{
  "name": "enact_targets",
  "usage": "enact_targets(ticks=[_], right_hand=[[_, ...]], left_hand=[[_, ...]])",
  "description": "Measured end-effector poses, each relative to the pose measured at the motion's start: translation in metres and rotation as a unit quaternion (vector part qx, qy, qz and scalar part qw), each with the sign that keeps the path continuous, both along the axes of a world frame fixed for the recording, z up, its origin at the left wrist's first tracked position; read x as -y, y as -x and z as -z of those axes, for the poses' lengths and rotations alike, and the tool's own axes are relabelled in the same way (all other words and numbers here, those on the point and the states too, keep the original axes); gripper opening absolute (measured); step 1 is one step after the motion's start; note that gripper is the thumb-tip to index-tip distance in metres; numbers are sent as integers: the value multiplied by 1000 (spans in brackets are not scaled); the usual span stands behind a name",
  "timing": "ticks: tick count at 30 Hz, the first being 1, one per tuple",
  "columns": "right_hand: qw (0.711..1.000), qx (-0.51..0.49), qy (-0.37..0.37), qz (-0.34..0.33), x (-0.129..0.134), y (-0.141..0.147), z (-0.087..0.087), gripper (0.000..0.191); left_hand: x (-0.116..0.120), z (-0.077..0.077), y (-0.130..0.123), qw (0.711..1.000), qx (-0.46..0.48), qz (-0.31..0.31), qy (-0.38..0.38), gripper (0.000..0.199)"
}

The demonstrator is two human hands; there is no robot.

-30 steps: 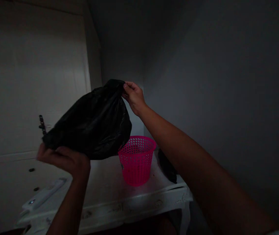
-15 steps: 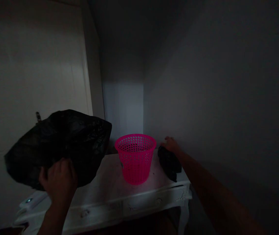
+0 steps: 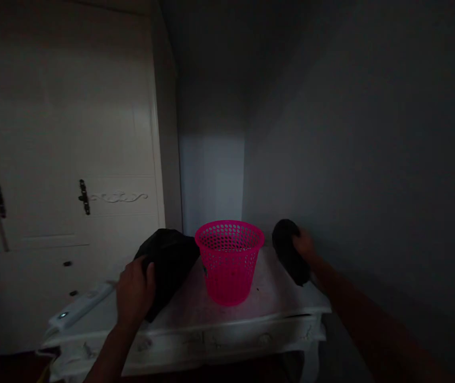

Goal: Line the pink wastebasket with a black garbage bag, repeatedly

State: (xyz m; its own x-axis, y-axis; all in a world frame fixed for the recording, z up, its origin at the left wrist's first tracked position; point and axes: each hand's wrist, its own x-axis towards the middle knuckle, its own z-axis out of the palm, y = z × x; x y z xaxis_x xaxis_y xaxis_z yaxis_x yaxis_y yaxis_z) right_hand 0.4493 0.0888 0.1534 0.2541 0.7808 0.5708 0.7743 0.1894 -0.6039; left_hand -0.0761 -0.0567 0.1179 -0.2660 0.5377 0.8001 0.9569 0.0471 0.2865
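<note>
A pink perforated plastic basket (image 3: 229, 276) stands upright on the white table, its open top facing up. To its left, my left hand (image 3: 134, 290) is closed on the near side of a black plastic bag (image 3: 169, 266), which is bunched low over the tabletop and reaches the basket's rim. My right hand (image 3: 305, 246) grips a dark roll (image 3: 289, 252), seemingly of black bags, at the right end of the table. Some of my right fingers are hidden behind the roll.
The white table (image 3: 287, 303) has drawers along its front and stands against the grey wall (image 3: 355, 159). A white power strip (image 3: 84, 304) lies on its left end. Behind on the left is a white wardrobe (image 3: 119, 133) with dark handles.
My left hand has brought the spread black bag down and right, beside the basket, where it is more bunched. My right hand now has the roll lifted more upright. The view has shifted left.
</note>
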Motion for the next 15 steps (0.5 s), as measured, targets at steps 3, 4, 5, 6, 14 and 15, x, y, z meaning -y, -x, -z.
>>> enact_targets(ticks=[3, 4, 5, 6, 14, 15], right_hand=[[996, -27, -87, -21, 0, 13, -61, 30], [987, -54, -141, -50, 3, 20, -82, 27], [976, -73, -189, -76, 5, 27, -101, 24], [966, -83, -230, -89, 8, 35, -119, 21], [940, -106, -318, -71, 1, 127, -160, 23], [936, -107, -327, -75, -1, 140, -153, 24]], left_hand=[[-8, -22, -34, 991, 16, 130, -21, 43], [-10, -31, -46, 985, 19, 170, -32, 41], [-12, -41, -58, 978, 20, 203, -39, 38], [-14, -51, -70, 971, 23, 231, -46, 37], [-55, -134, -155, 896, 46, 439, -42, 44], [-62, -141, -161, 883, 53, 465, -35, 50]])
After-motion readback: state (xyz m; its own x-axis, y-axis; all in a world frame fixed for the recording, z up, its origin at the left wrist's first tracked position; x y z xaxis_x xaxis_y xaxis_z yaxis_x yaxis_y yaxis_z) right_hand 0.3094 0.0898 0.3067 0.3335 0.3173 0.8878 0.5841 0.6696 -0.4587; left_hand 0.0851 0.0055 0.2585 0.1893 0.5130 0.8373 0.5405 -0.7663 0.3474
